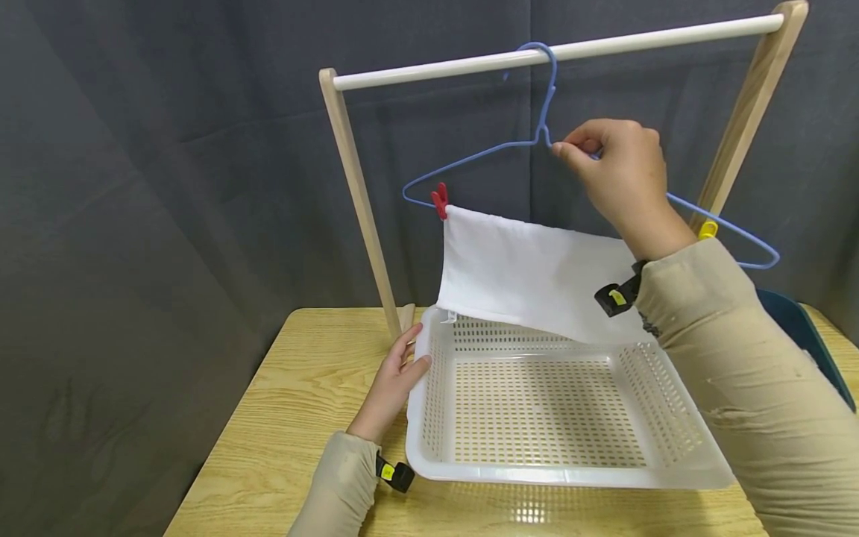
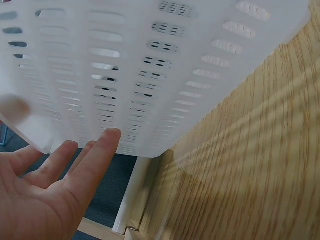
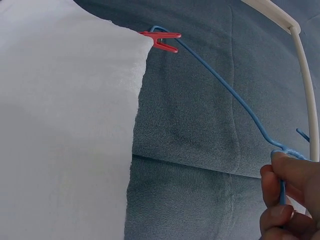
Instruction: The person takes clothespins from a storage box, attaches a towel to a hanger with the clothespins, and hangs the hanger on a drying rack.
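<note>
My right hand (image 1: 627,171) pinches the blue hanger (image 1: 470,157) just below its neck, between thumb and fingers. The hanger's hook lies over the white rail (image 1: 429,71). A white cloth (image 1: 517,261) hangs from the hanger's lower bar, held at its left corner by a red clothespin (image 1: 439,200). Partly behind my right wrist, a yellow clothespin (image 1: 708,229) sits farther right on the bar. My left hand (image 1: 392,384) grips the left rim of a white perforated basket (image 1: 537,475), thumb over the edge and fingers along the outside wall (image 2: 125,65). The basket holds nothing.
Wooden posts (image 1: 362,201) carry the rail at both ends. A dark teal container (image 1: 805,335) stands at the right, partly behind my right sleeve. The wooden table (image 1: 288,403) lies under the basket, and a dark grey curtain (image 1: 168,186) hangs behind.
</note>
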`<state>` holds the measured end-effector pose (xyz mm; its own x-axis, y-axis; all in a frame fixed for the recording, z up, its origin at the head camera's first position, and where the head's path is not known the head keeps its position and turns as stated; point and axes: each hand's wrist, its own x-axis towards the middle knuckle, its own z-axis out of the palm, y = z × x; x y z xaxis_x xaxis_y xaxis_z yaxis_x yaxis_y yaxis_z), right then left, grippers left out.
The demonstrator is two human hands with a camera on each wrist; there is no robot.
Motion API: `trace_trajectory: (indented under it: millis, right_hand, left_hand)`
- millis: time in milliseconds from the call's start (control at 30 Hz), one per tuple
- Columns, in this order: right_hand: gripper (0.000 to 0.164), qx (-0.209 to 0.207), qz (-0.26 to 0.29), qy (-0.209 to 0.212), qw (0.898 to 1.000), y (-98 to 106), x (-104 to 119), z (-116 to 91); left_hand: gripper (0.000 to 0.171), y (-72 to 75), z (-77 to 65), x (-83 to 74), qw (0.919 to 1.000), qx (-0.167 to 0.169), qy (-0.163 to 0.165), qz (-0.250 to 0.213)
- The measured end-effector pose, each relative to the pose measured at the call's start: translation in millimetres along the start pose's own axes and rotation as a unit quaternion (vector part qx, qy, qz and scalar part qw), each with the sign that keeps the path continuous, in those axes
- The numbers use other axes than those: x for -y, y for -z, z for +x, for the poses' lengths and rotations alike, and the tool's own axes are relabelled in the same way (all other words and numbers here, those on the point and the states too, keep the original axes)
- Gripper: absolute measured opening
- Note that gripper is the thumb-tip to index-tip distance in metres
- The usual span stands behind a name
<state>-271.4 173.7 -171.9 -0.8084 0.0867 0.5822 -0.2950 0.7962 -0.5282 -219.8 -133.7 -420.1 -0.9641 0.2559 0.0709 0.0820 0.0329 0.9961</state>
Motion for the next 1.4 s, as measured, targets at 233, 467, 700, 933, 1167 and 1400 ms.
trace_trajectory:
  millis: [233, 467, 700, 933, 1167, 1400]
  right_hand:
    - [0.034, 0.008, 0.004, -0.006, 1.0, -0.2, 2.1, -2.3]
    - [0.033, 0.009, -0.001, -0.005, 1.0, -0.1, 1.8, -3.8]
    - [0.033, 0.003, -0.007, 0.008, 1.0, -0.6, 2.2, -4.6]
    - [0.033, 0.015, -0.009, -0.001, 1.0, 0.3, 3.9, -4.5]
    - [0.033, 0.012, -0.013, 0.001, 1.0, 0.9, 1.7, -5.8]
    - [0.032, 0.003, -0.012, 0.012, 1.0, 1.0, -1.1, -6.5]
  left_hand:
    - [0.06, 0.3, -0.2, -0.2, 1.0, 0.0, -0.003, 0.005]
    - [0.06, -0.1, 1.0, 1.9, 1.0, 0.004, -0.003, 0.003]
    - [0.06, -0.3, 2.4, 0.8, 1.0, 0.0, 0.002, 0.005]
    - [0.06, -1.2, 2.9, -1.2, 0.9999, -0.004, 0.007, 0.008]
    - [0.06, -1.4, 4.6, -0.2, 1.0, -0.003, 0.008, 0.005]
    - [0.06, -1.7, 4.9, 0.9, 1.0, -0.002, 0.004, 0.002]
